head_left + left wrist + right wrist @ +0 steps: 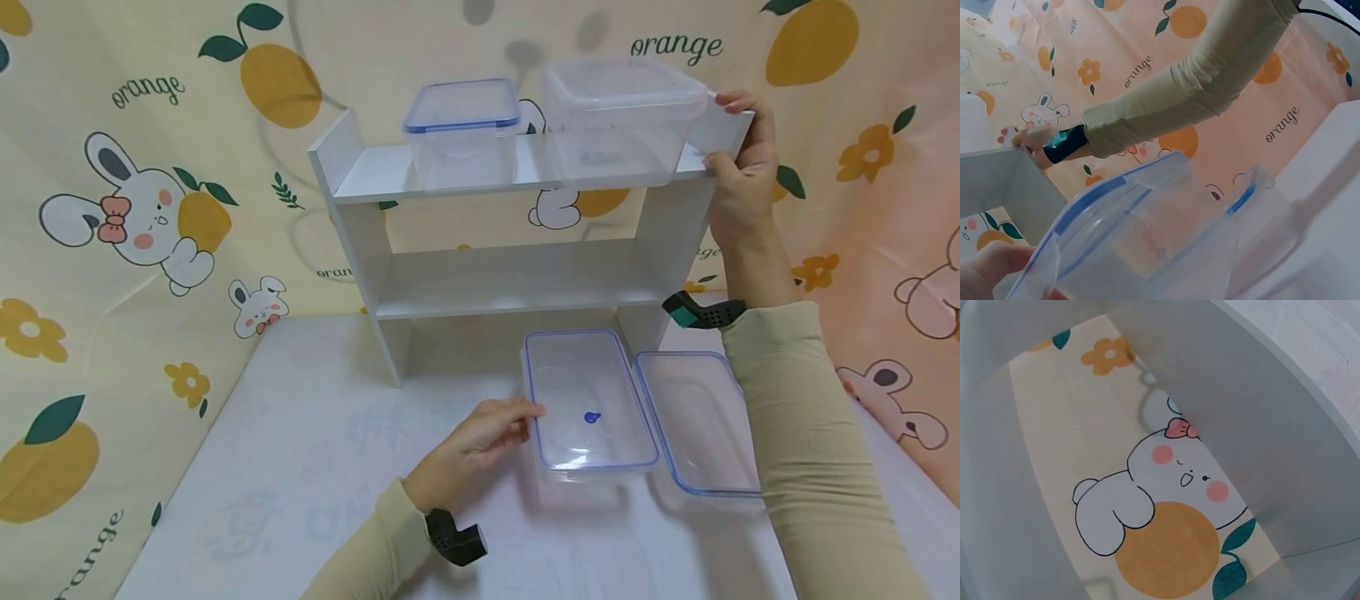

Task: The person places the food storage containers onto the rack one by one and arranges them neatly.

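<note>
A clear plastic food container (577,375) with a blue-rimmed lid stands on the table before the white shelf (510,279). My left hand (480,442) pinches this container at its left edge; the left wrist view shows the thumb (1004,259) against the lid's rim. Up at the shelf's top right corner, my right hand (746,167) grips the side panel, fingers over its upper edge and thumb in front. The right wrist view shows only a shelf compartment (1254,425) and the printed backdrop behind it, not the hand.
A second blue-rimmed clear container (701,425) lies right of the first, partly hidden by my right sleeve. On the top shelf stand a smaller blue-lidded container (465,133) and a larger clear-lidded one (622,125). A printed cloth (150,350) hangs behind the white table.
</note>
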Demonstrator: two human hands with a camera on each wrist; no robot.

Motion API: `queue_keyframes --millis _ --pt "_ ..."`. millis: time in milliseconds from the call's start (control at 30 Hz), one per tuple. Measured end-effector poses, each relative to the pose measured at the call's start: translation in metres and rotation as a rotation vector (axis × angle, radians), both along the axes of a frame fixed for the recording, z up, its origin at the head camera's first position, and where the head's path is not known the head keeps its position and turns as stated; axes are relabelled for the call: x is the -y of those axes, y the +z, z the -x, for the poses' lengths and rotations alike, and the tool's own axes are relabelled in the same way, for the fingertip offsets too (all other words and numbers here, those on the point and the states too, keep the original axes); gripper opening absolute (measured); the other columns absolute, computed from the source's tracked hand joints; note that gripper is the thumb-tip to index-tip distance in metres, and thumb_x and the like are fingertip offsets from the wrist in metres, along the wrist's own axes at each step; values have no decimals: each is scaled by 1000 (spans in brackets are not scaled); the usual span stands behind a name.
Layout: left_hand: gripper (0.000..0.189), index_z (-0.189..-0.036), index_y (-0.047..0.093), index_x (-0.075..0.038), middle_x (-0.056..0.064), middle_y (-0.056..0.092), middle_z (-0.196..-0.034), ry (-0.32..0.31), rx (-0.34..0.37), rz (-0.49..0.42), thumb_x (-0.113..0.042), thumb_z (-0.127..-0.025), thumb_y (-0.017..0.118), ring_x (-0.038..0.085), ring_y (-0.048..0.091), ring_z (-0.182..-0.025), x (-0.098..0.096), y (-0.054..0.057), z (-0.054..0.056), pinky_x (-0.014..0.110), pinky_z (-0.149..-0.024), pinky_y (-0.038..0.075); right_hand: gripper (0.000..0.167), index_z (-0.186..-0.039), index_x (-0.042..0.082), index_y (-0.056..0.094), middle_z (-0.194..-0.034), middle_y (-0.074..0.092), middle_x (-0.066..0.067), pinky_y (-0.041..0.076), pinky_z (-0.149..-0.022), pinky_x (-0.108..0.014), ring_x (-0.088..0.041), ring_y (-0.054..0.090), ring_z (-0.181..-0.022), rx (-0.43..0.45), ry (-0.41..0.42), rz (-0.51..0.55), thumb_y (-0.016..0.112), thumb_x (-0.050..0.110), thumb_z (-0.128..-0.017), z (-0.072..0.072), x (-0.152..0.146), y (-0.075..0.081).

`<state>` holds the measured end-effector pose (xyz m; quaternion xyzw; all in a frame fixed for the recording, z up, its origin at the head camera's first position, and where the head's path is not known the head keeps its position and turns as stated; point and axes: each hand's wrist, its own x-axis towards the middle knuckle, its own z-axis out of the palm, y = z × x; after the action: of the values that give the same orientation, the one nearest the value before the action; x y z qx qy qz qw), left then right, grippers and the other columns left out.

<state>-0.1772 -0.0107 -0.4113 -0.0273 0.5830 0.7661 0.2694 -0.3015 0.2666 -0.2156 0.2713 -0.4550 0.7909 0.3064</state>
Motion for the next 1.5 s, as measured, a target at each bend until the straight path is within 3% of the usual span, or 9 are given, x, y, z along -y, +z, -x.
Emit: queue_keyframes --millis 500,867,1500 --pt "40 -124 51 16 -7 66 -87 -39 -53 -33 -5 -89 58 6 58 -82 13 24 -2 18 -77 50 48 -112 7 52 -130 49 -8 37 -116 -37 -25 42 -125 4 -13 -11 36 -27 -83 1 0 1" --pt "45 -129 46 16 -5 65 -92 -57 -101 -108 -4 -90 54 5 60 -80 26 53 -5 16 -76 51 50 -118 8 53 -131 50 -8 35 -115 -36 -24 42 -124 21 -32 -14 36 -25 -85 1 0 0" --pt "45 -131 45 14 -6 67 -91 -6 -158 -100 -6 -91 53 4 63 -80 38 77 0 15 -77 53 47 -112 7 53 -128 50 -7 37 -114 -36 -24 43 -123 5 -16 4 36 -27 -84 2 0 -1"
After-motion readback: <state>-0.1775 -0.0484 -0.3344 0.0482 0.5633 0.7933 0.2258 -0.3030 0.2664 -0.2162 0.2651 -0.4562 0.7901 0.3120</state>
